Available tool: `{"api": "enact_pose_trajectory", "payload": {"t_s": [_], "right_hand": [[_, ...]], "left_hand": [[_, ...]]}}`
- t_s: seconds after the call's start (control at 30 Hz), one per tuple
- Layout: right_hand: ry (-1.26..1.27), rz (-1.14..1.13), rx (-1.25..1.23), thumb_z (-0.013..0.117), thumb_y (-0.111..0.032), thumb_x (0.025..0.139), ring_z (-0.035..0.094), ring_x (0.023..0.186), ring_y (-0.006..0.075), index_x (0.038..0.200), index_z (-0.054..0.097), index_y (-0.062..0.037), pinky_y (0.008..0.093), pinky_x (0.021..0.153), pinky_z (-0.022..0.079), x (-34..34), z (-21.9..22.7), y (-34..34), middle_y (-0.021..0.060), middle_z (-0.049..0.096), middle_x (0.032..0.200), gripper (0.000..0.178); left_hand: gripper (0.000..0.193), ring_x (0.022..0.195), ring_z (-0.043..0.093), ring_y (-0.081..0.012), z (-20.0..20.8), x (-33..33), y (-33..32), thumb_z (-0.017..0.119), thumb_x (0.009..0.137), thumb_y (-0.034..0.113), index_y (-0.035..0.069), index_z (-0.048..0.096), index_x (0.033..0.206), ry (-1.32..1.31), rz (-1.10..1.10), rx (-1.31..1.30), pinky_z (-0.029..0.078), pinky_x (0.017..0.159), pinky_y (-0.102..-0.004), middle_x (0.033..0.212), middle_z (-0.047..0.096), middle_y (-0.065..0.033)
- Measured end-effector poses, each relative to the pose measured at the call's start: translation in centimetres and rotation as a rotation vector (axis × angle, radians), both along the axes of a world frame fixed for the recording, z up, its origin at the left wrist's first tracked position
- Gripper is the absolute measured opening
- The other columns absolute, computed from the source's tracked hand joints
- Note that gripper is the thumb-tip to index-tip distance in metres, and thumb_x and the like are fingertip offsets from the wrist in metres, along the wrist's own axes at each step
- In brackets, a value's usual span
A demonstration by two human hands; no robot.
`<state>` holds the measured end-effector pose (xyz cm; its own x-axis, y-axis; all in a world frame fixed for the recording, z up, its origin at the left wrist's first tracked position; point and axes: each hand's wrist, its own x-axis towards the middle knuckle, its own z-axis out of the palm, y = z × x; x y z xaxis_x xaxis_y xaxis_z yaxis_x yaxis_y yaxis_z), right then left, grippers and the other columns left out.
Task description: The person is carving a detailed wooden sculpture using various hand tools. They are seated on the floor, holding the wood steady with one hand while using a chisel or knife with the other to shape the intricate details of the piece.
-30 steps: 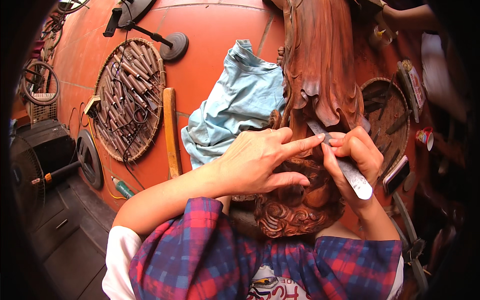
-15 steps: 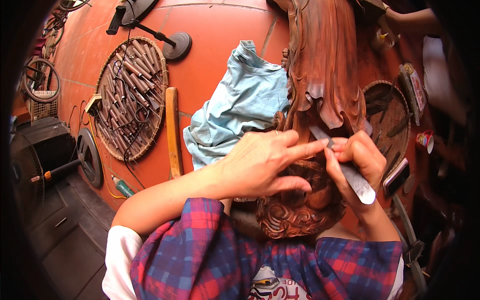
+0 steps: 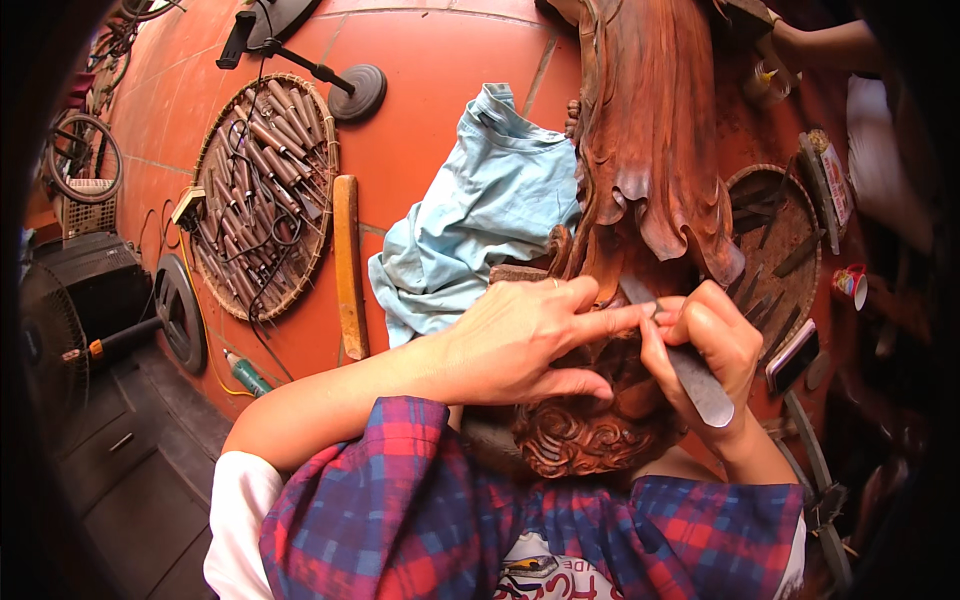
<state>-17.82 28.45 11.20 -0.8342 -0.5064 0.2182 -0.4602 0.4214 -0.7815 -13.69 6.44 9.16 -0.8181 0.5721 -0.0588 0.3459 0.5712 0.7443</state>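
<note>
My right hand (image 3: 712, 340) grips a flat grey metal file (image 3: 700, 385) between thumb and fingers. The file slants, its far tip against the reddish-brown carved wooden sculpture (image 3: 650, 110) and its near end sticking out below my hand. My left hand (image 3: 535, 335) reaches across from the left, holding nothing. Its index finger stretches onto the file beside my right fingertips, and its thumb is spread apart. Under my hands lies the sculpture's curled, carved end (image 3: 585, 440); the spot under the file's tip is partly hidden by my fingers.
A light blue cloth (image 3: 475, 215) lies left of the sculpture. Further left are a wooden bar (image 3: 348, 270) and a round basket (image 3: 327, 200) of wood-handled tools. To the right are another tool basket (image 3: 808, 270), a phone (image 3: 792, 357) and a paper cup (image 3: 850, 287). Another person's arm (image 3: 825, 45) shows at upper right.
My right hand and the file have shifted slightly left, and the file's near end has swung left and down. My left hand has moved a little left, its finger still on the file.
</note>
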Motion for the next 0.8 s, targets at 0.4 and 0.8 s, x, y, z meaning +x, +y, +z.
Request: {"api": "enact_pose_trajectory", "payload": {"t_s": [0.4, 0.8], "right_hand": [[0.175, 0.046, 0.083, 0.073, 0.007, 0.071, 0.06, 0.06, 0.0287, 0.074, 0.057, -0.0005, 0.0356, 0.052, 0.048, 0.5, -0.3, -1.0, 0.0127, 0.058, 0.077, 0.018], [0.214, 0.025, 0.087, 0.079, 0.004, 0.069, 0.065, 0.063, 0.023, 0.069, 0.053, -0.0024, 0.0326, 0.052, 0.052, 1.1, -0.8, -0.2, 0.0123, 0.06, 0.076, 0.027]], "left_hand": [[0.079, 0.07, 0.055, -0.0273, -0.3, 0.3, -0.2, 0.072, 0.083, 0.05, 0.024, 0.042, 0.151, -0.043, 0.025, 0.015, 0.045, 0.058, -0.0392, 0.084, 0.046, -0.0088], [0.077, 0.075, 0.059, -0.029, 0.4, 0.4, -0.4, 0.073, 0.081, 0.047, 0.022, 0.045, 0.149, -0.029, -0.011, 0.005, 0.048, 0.06, -0.0389, 0.087, 0.049, -0.0093]]}}
